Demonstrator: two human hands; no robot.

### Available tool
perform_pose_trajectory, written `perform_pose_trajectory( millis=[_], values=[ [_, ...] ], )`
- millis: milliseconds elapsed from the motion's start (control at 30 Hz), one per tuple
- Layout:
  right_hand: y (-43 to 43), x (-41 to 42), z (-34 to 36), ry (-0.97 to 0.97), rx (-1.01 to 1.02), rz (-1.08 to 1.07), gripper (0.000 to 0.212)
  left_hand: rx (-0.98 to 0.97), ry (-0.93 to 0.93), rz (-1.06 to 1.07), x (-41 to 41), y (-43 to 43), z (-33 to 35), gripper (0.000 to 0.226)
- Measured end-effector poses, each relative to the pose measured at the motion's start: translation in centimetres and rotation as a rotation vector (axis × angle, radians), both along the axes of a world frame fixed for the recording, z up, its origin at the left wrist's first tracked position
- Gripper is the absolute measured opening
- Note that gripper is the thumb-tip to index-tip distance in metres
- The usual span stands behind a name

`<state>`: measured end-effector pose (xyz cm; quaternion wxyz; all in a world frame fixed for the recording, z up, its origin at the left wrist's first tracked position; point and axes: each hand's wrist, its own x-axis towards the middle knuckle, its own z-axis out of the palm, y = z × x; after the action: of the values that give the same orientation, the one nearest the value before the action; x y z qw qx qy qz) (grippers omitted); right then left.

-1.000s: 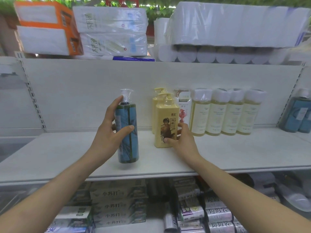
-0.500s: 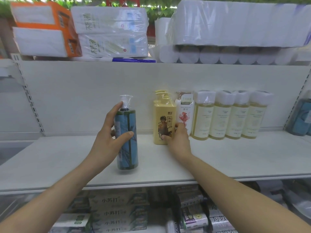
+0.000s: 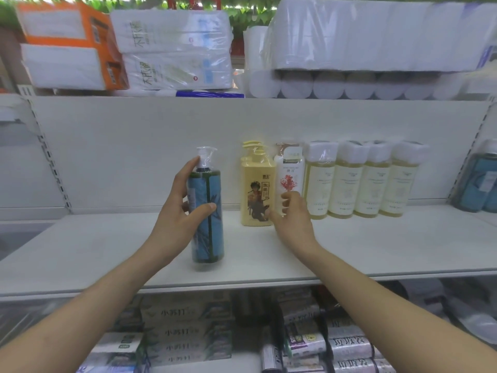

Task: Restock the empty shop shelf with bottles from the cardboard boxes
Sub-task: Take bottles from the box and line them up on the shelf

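The left hand (image 3: 180, 219) grips the tall blue plastic pump bottle (image 3: 208, 219) upright at the white shelf's (image 3: 107, 251) near side, so I'd ease it far and right beside the yellow pump bottle (image 3: 256, 195), where the loose-fingered right hand (image 3: 293, 219) holds nothing.

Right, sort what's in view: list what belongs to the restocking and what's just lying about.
Job: blue pump bottle, in the grip of the left hand; yellow pump bottle beside the right hand; white bottle; four pale yellow bottles; white shelf.

Lying about: tissue packs and toilet-roll packs above; baking-soda boxes and bin-bag rolls below; blue bottles far right.
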<state>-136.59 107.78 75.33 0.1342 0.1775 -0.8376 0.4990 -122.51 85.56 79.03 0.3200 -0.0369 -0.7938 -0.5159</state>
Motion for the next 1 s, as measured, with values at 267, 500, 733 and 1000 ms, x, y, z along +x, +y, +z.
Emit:
perform_pose_trajectory(
  millis=[267,500,733,1000],
  values=[
    [7.3,3.7,3.0,-0.221,-0.125,0.570,0.053,-0.003,0.051,-0.071,-2.0,9.4,2.9,0.088],
    [16.9,2.8,3.1,-0.277,-0.172,0.646,0.059,-0.002,0.131,-0.227,-4.4,22.2,4.9,0.090],
    [29.9,-0.4,2.9,-0.124,-0.166,0.462,0.071,-0.159,0.030,-0.290,-7.4,34.5,5.6,0.083],
    [40.8,-2.7,3.0,0.037,-0.083,0.161,0.076,-0.179,0.036,-0.154,-11.1,47.4,5.1,0.087]
  ],
)
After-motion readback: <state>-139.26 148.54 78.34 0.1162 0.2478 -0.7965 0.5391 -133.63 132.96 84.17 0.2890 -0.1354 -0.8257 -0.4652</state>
